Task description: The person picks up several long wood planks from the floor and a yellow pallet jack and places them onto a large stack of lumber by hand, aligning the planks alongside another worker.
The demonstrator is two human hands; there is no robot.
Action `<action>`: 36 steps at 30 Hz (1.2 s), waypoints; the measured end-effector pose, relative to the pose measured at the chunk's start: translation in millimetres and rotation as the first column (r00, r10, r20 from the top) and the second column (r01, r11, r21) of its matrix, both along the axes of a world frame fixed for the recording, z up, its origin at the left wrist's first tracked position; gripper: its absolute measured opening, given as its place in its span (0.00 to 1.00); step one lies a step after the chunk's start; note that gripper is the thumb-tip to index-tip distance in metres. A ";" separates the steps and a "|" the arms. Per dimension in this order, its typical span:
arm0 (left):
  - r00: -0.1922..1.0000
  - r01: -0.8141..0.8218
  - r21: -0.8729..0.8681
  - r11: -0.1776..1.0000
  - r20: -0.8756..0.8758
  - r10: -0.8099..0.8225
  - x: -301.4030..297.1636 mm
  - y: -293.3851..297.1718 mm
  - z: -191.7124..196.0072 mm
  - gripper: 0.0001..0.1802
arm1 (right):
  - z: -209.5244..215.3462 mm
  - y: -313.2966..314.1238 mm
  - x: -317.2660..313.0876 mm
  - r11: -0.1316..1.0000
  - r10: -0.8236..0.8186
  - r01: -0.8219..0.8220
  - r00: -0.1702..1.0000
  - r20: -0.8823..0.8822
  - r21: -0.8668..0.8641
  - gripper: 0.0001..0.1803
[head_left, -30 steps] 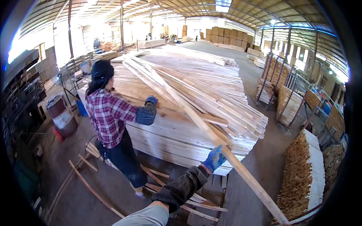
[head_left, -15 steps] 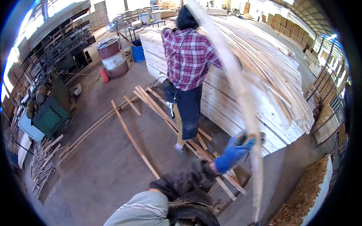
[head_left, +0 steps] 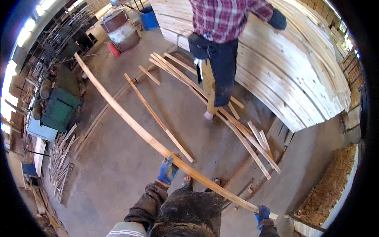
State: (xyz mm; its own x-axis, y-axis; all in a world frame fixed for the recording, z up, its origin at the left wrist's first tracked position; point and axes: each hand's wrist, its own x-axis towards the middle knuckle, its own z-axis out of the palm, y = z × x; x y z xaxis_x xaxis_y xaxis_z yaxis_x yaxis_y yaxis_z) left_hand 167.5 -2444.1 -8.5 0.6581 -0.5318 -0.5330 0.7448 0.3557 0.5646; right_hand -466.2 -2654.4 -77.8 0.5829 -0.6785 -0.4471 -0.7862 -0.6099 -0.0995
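Observation:
A long pale wooden board [head_left: 146, 136] slants across in front of me, from the far left down to the near right. My left hand [head_left: 167, 172], in a blue work glove, is closed around it a little short of its middle. Close to the near right end, my right hand [head_left: 262, 213] grips the same board, also gloved in blue. Below the board lies a shorter wooden strip [head_left: 158, 118] on the concrete floor. Further on, a co-worker in a plaid shirt [head_left: 221, 19] and dark apron stands beside a tall stack of pale boards [head_left: 268, 75].
Several loose strips [head_left: 237, 128] lie on the floor by the co-worker's feet. At the left are a green machine [head_left: 61, 110] and a heap of scrap sticks [head_left: 61, 162]. A rusty drum [head_left: 120, 31] and a blue bin [head_left: 149, 19] stand behind. A bin of sawdust [head_left: 327, 189] is near right.
The board has swung from upright on the right to a slant across my front. My right hand has come into view on its near end. The view has tipped downward.

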 end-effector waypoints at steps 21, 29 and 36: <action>0.948 0.181 0.084 0.980 -0.281 -0.151 26.0 22.3 -533.6 0.23 | -417.4 47.7 -14.2 0.969 0.044 0.035 0.950 -0.310 0.245 0.25; 0.660 -0.373 0.860 0.348 0.509 -0.553 125.1 28.9 -601.3 0.35 | -498.9 83.1 2.6 0.966 -0.062 0.150 0.925 -0.374 0.211 0.20; 0.688 -0.408 0.757 0.510 0.622 -0.373 234.0 -44.5 -685.6 0.39 | -487.6 53.8 43.3 0.994 -0.049 0.040 0.995 -0.086 -0.104 0.17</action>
State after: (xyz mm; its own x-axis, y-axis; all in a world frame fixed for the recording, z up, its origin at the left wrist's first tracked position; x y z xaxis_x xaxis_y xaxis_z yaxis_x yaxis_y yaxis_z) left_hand 401.6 -2488.6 -694.1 0.9896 -0.1041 -0.0993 0.0286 -0.5337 0.8452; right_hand -422.9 -2600.6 -565.4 0.5127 -0.7474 -0.4226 -0.8156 -0.5777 0.0323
